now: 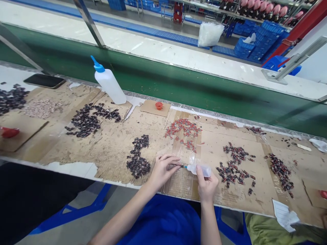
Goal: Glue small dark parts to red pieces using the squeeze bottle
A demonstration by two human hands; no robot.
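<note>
So, both hands are busy over the cardboard-covered counter (109, 153), close to its near edge. The left hand (161, 170) is pinching a small dark part (182, 166) in its fingertips, mostly hidden, so I can't tell exactly what it is. The right hand (208, 186) has a grip on a little see-through bottle (204, 170), lying pretty much sideways, with its teal tip (185, 166) right up at that part. Can't tell whether the two actually touch.

Just left of the left hand there's a heap of dark pieces (138, 166), and past the hands sits a scatter of red pieces (182, 127). Over to the right of the right hand you've got a bunch of red-and-black pieces (231, 173). Further back, a red cup (158, 105) sits on a cardboard scrap (146, 107), and a big white bottle (111, 86) with a blue nozzle stands near the counter's far edge.
</note>
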